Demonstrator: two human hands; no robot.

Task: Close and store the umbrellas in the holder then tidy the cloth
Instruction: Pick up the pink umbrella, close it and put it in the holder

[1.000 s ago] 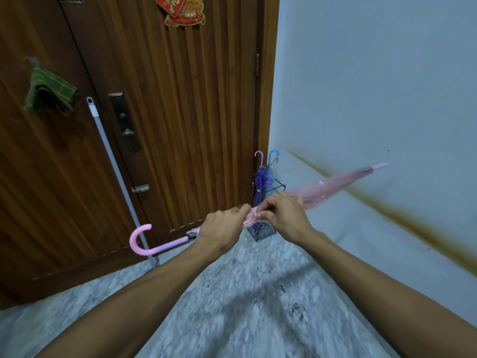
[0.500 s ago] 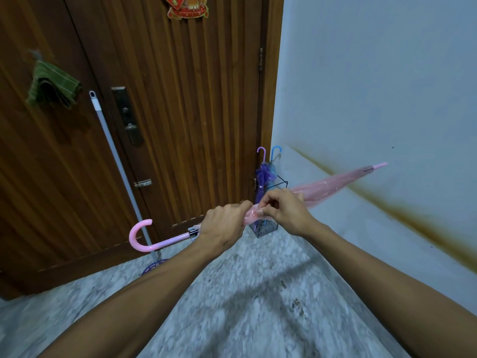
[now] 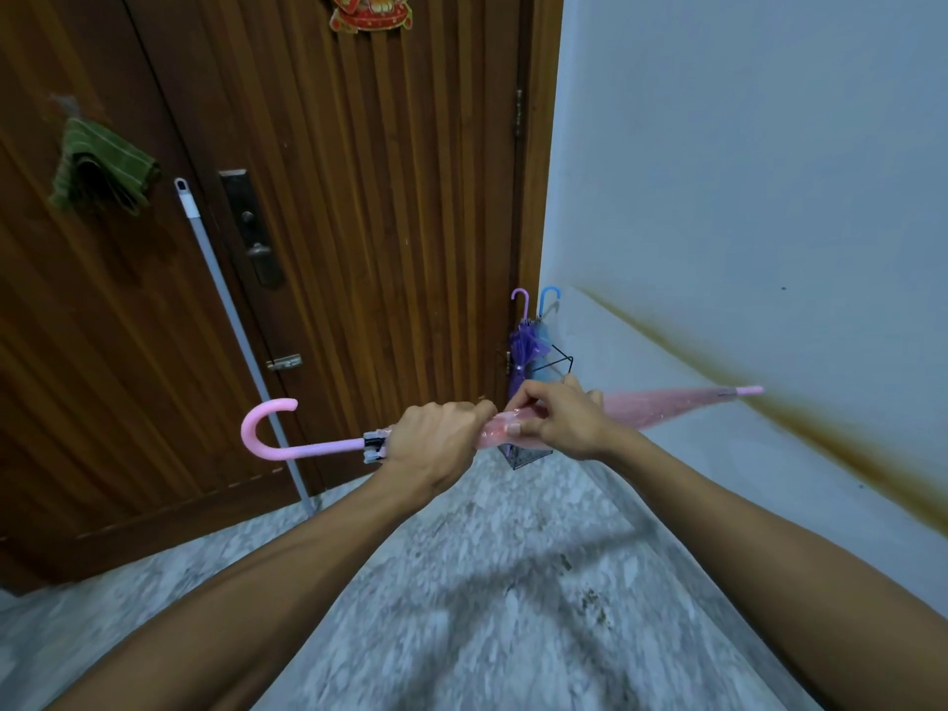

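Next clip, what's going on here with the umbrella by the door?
A person holds a folded pink umbrella level in front of the wooden door. The left hand grips it near the handle end, while the right hand pinches the canopy, apparently fastening it. A purple umbrella and a blue umbrella already stand in the wire holder in the corner. The green cloth hangs on the door.

The umbrella (image 3: 662, 407) is translucent pink with a pink hooked handle. In the black wire holder (image 3: 556, 364) stand a purple umbrella (image 3: 522, 346) and a blue umbrella (image 3: 545, 325). The cloth (image 3: 100, 169) is green with pale stripes. The door (image 3: 359, 223) is ribbed brown wood; the floor (image 3: 461, 582) is speckled grey.
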